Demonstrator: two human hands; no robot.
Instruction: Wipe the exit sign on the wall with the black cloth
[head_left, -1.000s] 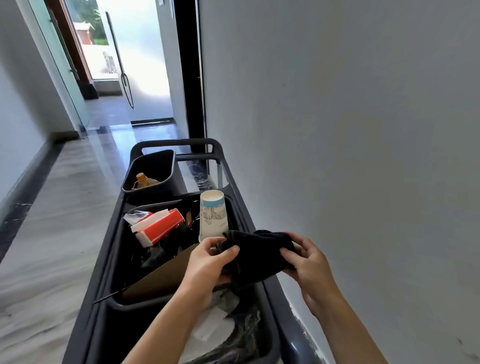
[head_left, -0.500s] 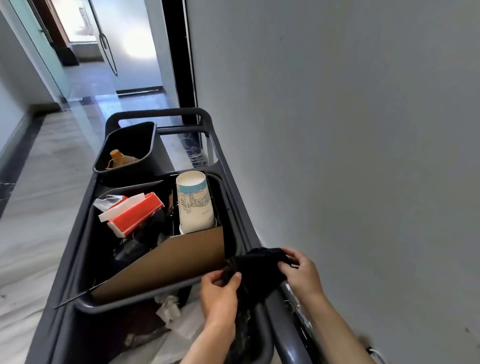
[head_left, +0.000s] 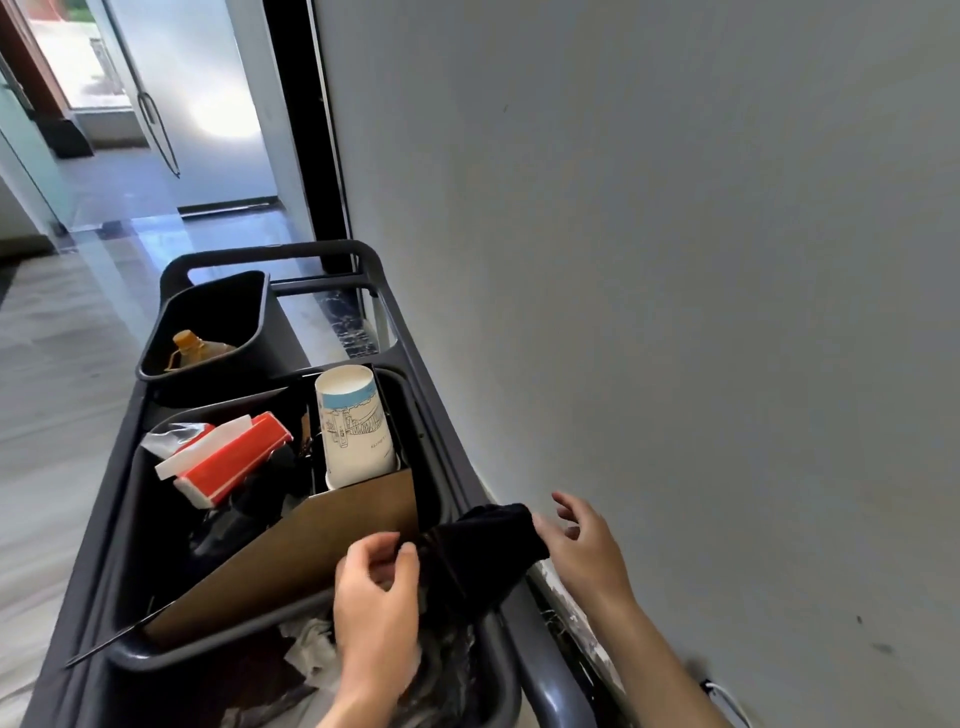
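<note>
The black cloth (head_left: 480, 553) hangs bunched over the right rim of the dark grey cart (head_left: 524, 654). My left hand (head_left: 376, 597) pinches the cloth's left end between thumb and fingers. My right hand (head_left: 584, 545) is at the cloth's right end, against the wall side, with its fingers spread and lifted off the fabric; its thumb is hidden behind the cloth. No exit sign is in view; the grey wall (head_left: 675, 312) beside me is bare.
The cart's bin holds a paper cup (head_left: 353, 426), a red and white box (head_left: 228, 457), a brown cardboard sheet (head_left: 291, 561) and crumpled paper. A smaller black tub (head_left: 265, 317) holds a bottle. The cart stands close along the wall; a glass door lies ahead.
The view has tilted down and swung slightly. Both hands lowered the cloth from above the bin to the cart's right rim, and my right hand's fingers have opened off it.
</note>
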